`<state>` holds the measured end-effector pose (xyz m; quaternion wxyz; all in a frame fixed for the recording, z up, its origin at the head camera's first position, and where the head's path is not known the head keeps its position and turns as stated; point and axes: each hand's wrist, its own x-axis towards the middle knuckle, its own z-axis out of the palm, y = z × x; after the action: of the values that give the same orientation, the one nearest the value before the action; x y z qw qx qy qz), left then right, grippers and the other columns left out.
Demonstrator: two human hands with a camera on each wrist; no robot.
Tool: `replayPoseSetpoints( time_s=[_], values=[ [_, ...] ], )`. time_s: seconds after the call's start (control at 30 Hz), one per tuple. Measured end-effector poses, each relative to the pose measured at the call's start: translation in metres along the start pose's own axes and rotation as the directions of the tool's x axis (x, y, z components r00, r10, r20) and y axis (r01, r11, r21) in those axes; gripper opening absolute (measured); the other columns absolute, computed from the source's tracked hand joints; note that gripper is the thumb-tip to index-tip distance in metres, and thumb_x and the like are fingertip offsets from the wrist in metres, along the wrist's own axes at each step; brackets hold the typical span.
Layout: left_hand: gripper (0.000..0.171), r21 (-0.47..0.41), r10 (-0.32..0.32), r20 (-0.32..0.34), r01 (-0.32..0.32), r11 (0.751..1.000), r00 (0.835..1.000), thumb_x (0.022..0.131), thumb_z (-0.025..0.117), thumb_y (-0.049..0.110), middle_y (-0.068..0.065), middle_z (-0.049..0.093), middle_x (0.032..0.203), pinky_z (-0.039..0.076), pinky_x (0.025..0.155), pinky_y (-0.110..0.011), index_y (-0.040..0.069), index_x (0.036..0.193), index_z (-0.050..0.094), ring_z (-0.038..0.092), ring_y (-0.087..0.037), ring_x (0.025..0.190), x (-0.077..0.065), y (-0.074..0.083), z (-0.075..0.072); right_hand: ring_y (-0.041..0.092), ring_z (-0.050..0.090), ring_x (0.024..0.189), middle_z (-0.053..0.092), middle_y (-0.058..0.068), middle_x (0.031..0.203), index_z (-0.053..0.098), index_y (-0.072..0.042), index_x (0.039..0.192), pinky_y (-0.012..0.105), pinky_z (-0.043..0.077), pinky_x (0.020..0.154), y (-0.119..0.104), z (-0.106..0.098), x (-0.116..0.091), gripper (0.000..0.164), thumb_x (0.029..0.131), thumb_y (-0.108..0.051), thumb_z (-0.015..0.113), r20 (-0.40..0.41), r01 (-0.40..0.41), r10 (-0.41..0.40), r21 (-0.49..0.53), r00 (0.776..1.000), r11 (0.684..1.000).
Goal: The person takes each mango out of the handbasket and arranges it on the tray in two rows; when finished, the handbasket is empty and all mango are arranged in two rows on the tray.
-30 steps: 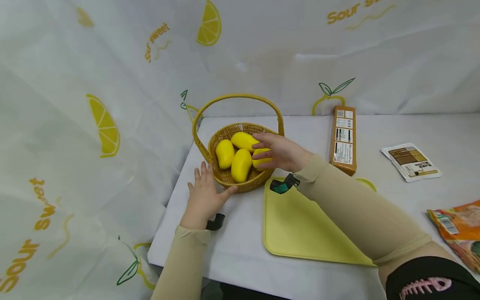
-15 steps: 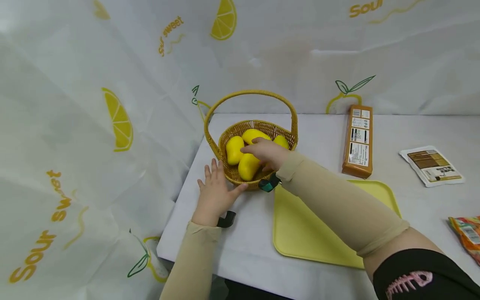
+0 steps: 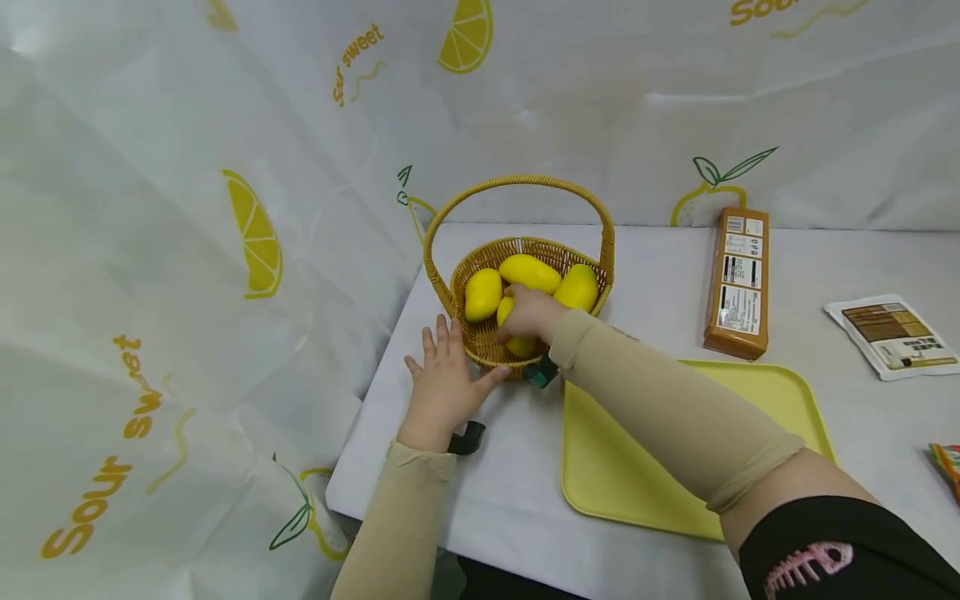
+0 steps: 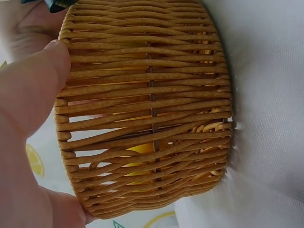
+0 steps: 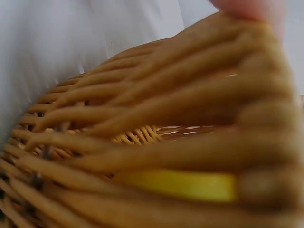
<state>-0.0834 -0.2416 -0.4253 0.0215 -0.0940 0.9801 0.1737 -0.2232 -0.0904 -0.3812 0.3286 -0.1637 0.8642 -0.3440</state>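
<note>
A wicker basket (image 3: 476, 337) with a tall hooped handle holds several yellow mangoes. Inside it, my right hand (image 3: 538, 315) grips the front mango (image 3: 522, 347), fingers curled over its top and side; the hand hides much of it. Around it lie a left mango (image 3: 483, 294), a back mango (image 3: 530, 272) and a right mango (image 3: 577, 287). My left hand (image 3: 442, 392) rests at the basket's front left rim with fingers spread and straight. In the left wrist view, its thumb (image 4: 45, 78) touches the rim. The right wrist view shows mostly blurred weave.
Right of the basket lies a yellow tray (image 3: 622, 475), partly under my right forearm. Behind the tray is a long brown package (image 3: 738, 283). A white-and-brown pouch (image 3: 892, 336) lies farther right, and an orange packet (image 3: 951, 467) shows at the edge. A printed sheet hangs behind.
My right hand has gone down from above the mangoes into the basket and closed round the front one. The left hand stays at the rim. The whole view has shifted, so things appear farther right.
</note>
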Motion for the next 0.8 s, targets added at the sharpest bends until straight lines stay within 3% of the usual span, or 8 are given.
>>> replayPoseSetpoints(
  time_s=[0.17,0.3,0.53,0.8],
  values=[
    [0.122,0.018,-0.017,-0.007,0.017,1.0,1.0,0.096,0.063,0.082,-0.022,0.001,0.185,0.009,0.122,-0.09,0.006,0.178,0.013,0.003,-0.052,0.17,-0.001,0.003,0.0,0.037,0.045,0.153,0.038,0.02,0.175,0.027,-0.012,0.175,0.056,0.037,0.13,0.007,-0.002,-0.003,0.103,0.093,-0.015,0.089,-0.007,0.039,-0.038,0.141,0.999,0.989],
    [0.123,0.014,-0.03,-0.01,0.031,0.999,0.999,0.095,0.065,0.082,-0.022,0.001,0.185,0.008,0.122,-0.09,0.008,0.178,0.015,0.001,-0.051,0.17,-0.001,0.005,-0.001,0.038,0.042,0.151,0.034,0.019,0.176,0.029,-0.013,0.173,0.057,0.036,0.129,0.012,-0.005,-0.008,0.103,0.091,-0.008,0.09,-0.018,0.103,-0.102,0.267,0.995,0.958],
    [0.123,0.028,-0.048,-0.014,0.048,0.998,0.999,0.094,0.067,0.082,-0.023,0.002,0.185,0.008,0.123,-0.089,0.008,0.178,0.017,0.001,-0.051,0.17,0.0,0.007,-0.003,0.041,0.05,0.145,0.032,0.021,0.176,0.031,-0.022,0.172,0.058,0.048,0.121,0.02,-0.009,-0.016,0.101,0.092,-0.008,0.091,-0.038,0.184,-0.182,0.331,0.983,0.925],
    [0.122,0.02,-0.055,-0.016,0.056,0.998,0.998,0.094,0.07,0.08,-0.024,0.002,0.185,0.006,0.123,-0.089,0.008,0.178,0.018,0.001,-0.051,0.17,-0.002,0.007,-0.004,0.046,0.053,0.141,0.027,0.022,0.174,0.03,-0.026,0.17,0.056,0.056,0.114,0.027,-0.015,-0.031,0.103,0.09,-0.001,0.09,-0.1,0.29,-0.275,0.461,0.956,0.839]
  ],
)
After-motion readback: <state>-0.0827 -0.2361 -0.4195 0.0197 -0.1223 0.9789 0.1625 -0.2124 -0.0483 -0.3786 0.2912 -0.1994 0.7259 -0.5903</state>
